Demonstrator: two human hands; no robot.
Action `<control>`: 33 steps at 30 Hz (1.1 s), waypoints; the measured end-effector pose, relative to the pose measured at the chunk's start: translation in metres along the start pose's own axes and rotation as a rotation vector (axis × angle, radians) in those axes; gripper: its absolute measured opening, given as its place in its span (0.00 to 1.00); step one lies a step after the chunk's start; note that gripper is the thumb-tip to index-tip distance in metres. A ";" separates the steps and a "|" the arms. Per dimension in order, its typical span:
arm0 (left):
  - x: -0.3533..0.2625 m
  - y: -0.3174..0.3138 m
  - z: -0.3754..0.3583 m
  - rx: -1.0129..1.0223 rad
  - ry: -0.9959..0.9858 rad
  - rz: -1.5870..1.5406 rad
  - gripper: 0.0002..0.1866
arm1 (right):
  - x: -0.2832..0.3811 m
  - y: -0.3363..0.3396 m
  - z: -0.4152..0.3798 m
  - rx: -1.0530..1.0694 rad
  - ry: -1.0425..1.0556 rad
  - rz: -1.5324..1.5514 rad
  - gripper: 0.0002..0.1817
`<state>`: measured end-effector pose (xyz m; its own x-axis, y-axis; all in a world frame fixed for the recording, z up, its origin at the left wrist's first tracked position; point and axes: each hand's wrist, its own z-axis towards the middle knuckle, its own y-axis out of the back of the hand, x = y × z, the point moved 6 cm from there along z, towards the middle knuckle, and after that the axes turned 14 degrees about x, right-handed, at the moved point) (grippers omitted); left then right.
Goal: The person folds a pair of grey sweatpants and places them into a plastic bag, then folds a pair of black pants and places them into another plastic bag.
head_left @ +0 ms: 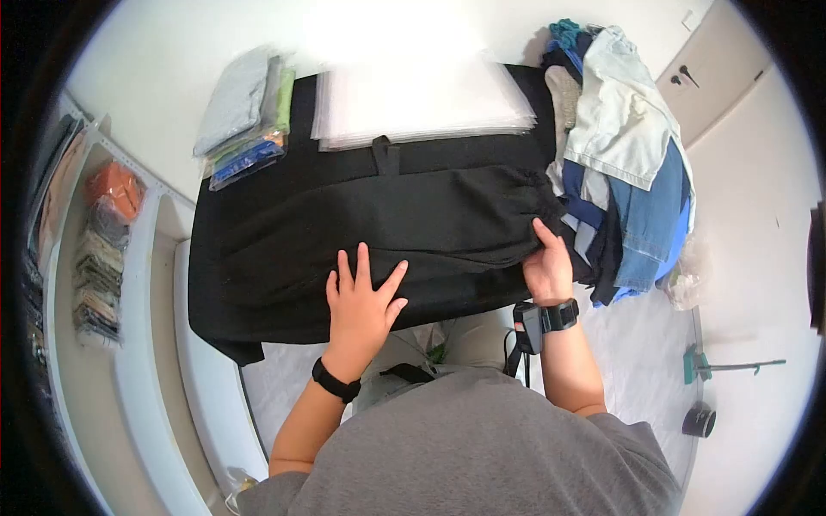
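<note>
A black garment (413, 211) lies lengthwise across the black-covered table (258, 322), with a gathered edge at its right end and a dark strap at its top. Flat on its lower middle part rests my left hand (361, 297), fingers spread. At the garment's lower right edge is my right hand (548, 265), its thumb on top of the cloth and its fingers beneath, gripping the fabric.
Behind the garment is a stack of clear plastic bags (422, 103). Packed folded clothes (245, 112) sit at the back left. A heap of clothes (624, 146) covers the right end. Shelves (129, 284) with packed items stand at the left.
</note>
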<state>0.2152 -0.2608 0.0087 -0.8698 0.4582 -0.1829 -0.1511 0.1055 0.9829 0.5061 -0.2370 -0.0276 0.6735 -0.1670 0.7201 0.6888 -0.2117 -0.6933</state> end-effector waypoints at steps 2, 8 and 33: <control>-0.001 0.000 -0.002 -0.029 -0.036 -0.009 0.26 | 0.007 -0.007 -0.007 -0.020 0.134 -0.066 0.16; 0.001 -0.002 -0.003 -0.037 -0.034 -0.018 0.28 | -0.018 -0.014 0.000 0.070 -0.205 0.159 0.19; 0.022 -0.054 -0.019 -0.357 -0.301 -0.631 0.18 | -0.220 -0.329 -0.096 1.254 0.119 -1.951 0.25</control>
<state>0.1950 -0.2729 -0.0480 -0.4121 0.6308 -0.6575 -0.7608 0.1589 0.6292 0.1053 -0.2226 0.0449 -0.7349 -0.6192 0.2765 0.0635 0.3432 0.9371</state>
